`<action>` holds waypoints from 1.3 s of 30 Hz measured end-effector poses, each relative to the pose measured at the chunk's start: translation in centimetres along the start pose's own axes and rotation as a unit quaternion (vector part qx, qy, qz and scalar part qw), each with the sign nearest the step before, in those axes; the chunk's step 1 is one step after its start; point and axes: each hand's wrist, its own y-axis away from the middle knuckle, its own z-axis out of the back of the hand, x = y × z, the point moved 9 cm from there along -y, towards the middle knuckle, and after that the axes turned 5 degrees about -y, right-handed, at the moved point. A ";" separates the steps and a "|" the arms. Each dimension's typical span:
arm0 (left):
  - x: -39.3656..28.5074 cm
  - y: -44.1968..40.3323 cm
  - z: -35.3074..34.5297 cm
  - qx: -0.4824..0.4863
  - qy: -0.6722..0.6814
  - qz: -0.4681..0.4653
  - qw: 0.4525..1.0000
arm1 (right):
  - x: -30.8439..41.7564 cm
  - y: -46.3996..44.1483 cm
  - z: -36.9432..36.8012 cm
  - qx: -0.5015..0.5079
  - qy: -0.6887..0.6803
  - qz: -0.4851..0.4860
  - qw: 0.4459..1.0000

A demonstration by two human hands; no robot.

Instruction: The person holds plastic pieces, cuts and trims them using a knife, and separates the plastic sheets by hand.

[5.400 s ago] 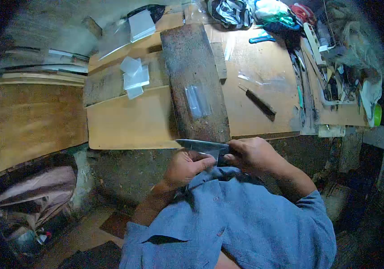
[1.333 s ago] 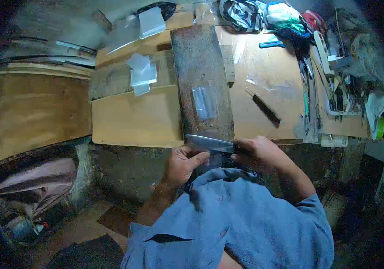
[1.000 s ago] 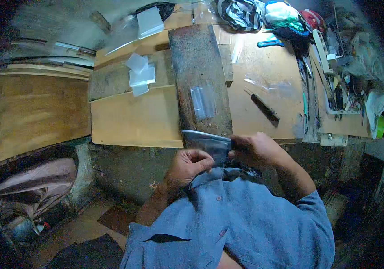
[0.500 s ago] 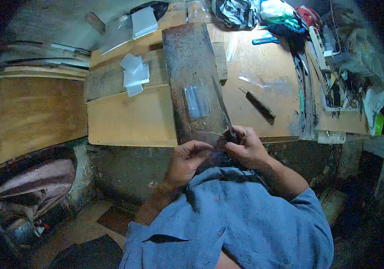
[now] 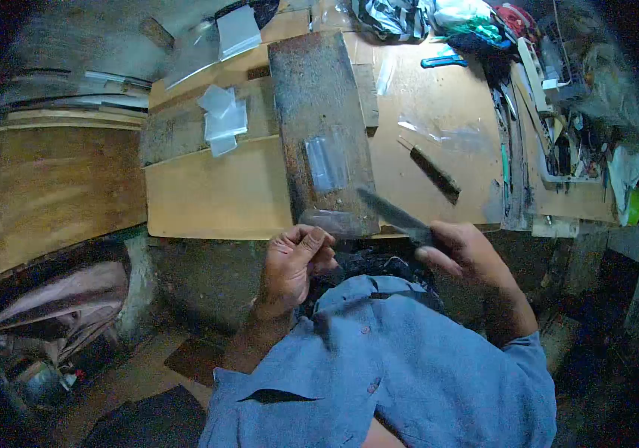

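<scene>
My right hand [image 5: 460,250] is closed round the handle of a knife [image 5: 393,212], whose blade points up and left over the near end of a dark wooden board [image 5: 319,93]. My left hand [image 5: 297,261] pinches a thin clear plastic piece [image 5: 327,220] at the board's near edge. The blade and the plastic look apart. Further up the board lies a stack of clear plastic strips [image 5: 325,164]. Several translucent squares [image 5: 224,123] rest on the table to the left.
A dark-handled two-pronged tool [image 5: 434,175] and a blue cutter [image 5: 443,61] lie on the table [image 5: 215,198] right of the board. Plastic bags [image 5: 394,19] are at the back. A tray of small tools [image 5: 569,178] sits at the right. White sheets [image 5: 238,33] are at the back left.
My right hand has moved right with the knife, and the blade has swung from upright to leaning left. My left hand has shifted slightly left and turned, with the clear plastic now showing beside it.
</scene>
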 end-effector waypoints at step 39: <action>0.9 1.3 -7.4 0.078 -0.201 0.038 0.976 | -2.7 0.7 0.5 0.079 0.217 0.072 0.970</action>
